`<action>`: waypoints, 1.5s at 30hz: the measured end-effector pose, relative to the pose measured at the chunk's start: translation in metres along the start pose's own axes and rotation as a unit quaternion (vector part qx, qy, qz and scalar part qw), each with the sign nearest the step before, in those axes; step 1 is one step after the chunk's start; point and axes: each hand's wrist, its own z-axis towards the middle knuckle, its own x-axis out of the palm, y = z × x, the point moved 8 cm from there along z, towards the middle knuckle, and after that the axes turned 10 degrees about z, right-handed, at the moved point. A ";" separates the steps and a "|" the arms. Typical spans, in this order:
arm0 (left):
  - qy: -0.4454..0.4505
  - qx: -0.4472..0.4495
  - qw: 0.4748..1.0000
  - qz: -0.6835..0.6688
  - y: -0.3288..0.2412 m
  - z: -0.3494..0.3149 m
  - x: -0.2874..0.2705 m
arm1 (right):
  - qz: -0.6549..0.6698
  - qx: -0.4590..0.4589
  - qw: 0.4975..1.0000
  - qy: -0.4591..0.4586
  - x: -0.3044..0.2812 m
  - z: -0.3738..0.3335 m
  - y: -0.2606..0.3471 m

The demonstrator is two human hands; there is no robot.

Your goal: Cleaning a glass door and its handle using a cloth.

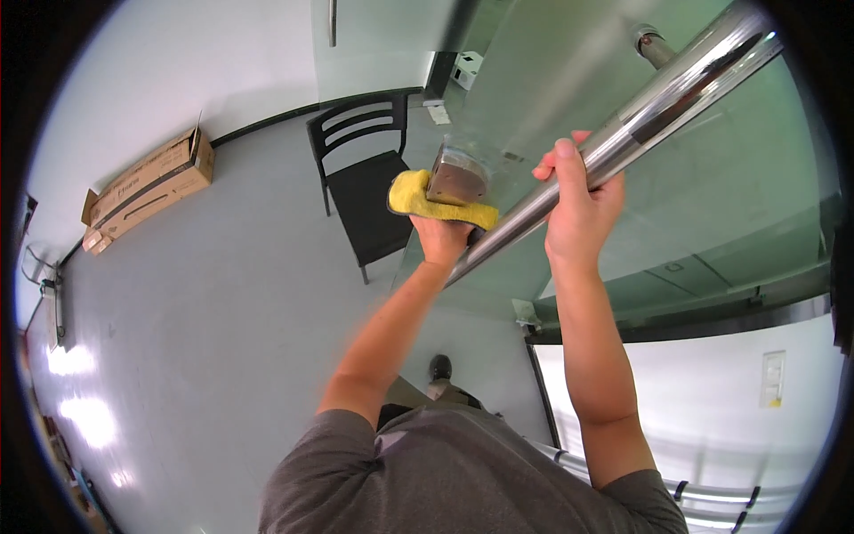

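My right hand (583, 209) is wrapped around a long, shiny tubular door handle (680, 98), its thumb lying along the near side. The handle runs slantwise in front of a glass door (703, 196). To the left of it, my left hand (440, 238) holds a yellow cloth (412, 193) with a dark edge. The cloth is up against a brownish metal door fitting (457, 181) at the edge of the glass. Most of my left fingers are hidden behind the cloth.
A black chair (369, 200) stands beyond my left hand. Along the far left wall lies a long cardboard box (151, 187) on the grey floor (222, 311). A handle mount (652, 44) joins the bar to the glass. A white wall with a switch plate (772, 378) is at the lower right.
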 end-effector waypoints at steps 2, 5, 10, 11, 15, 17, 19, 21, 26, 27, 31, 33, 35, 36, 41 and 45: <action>0.027 -0.018 0.999 0.038 0.005 -0.011 0.004 | 0.003 -0.002 1.000 0.000 0.004 0.001 0.000; 0.117 -0.088 0.989 -0.016 0.081 -0.045 0.027 | 0.007 -0.001 1.000 0.011 0.008 -0.002 0.001; 0.110 -0.136 0.983 0.059 0.153 -0.089 0.023 | 0.002 0.006 1.000 0.008 0.009 -0.003 -0.005; 0.114 -0.142 0.982 0.056 0.143 -0.090 0.023 | -0.004 0.005 1.000 0.007 0.005 -0.003 -0.002; 0.179 -0.082 0.980 -0.004 0.094 -0.041 0.023 | 0.012 -0.010 1.000 0.010 0.009 -0.002 0.000; 0.062 0.020 0.998 0.003 0.052 -0.014 0.004 | 0.010 -0.001 1.000 0.009 0.009 -0.002 -0.002; 0.053 0.044 0.998 0.005 0.016 0.012 -0.013 | 0.007 0.003 1.000 0.007 0.006 -0.002 -0.004; 0.042 0.071 0.997 0.007 -0.001 0.020 -0.018 | 0.020 -0.004 1.000 0.013 0.005 -0.001 -0.001; 0.231 -0.164 0.959 -0.030 0.098 -0.032 0.011 | 0.007 0.000 1.000 0.010 0.004 -0.001 0.006; 0.223 -0.191 0.955 -0.023 0.119 -0.042 0.003 | 0.014 -0.008 1.000 0.004 0.003 -0.002 0.008; 0.165 -0.214 0.945 -0.186 0.119 -0.048 -0.027 | -0.002 0.000 1.000 0.016 -0.005 -0.001 0.014; 0.162 -0.152 0.945 -0.239 0.098 -0.043 -0.038 | -0.011 -0.017 1.000 0.013 -0.011 0.001 0.014; 0.186 -0.106 0.937 -0.277 0.057 -0.037 -0.047 | -0.035 -0.034 0.999 -0.006 -0.019 0.002 0.014; 0.201 -0.069 0.925 -0.316 0.023 -0.030 -0.056 | -0.036 -0.022 0.999 -0.005 -0.018 0.003 0.014; 0.336 0.196 0.908 -0.157 -0.101 0.003 -0.048 | -0.034 -0.010 0.999 0.015 -0.007 0.002 0.016; 0.287 0.072 0.923 -0.244 -0.115 0.011 -0.006 | -0.053 0.008 0.998 0.020 -0.016 0.007 0.016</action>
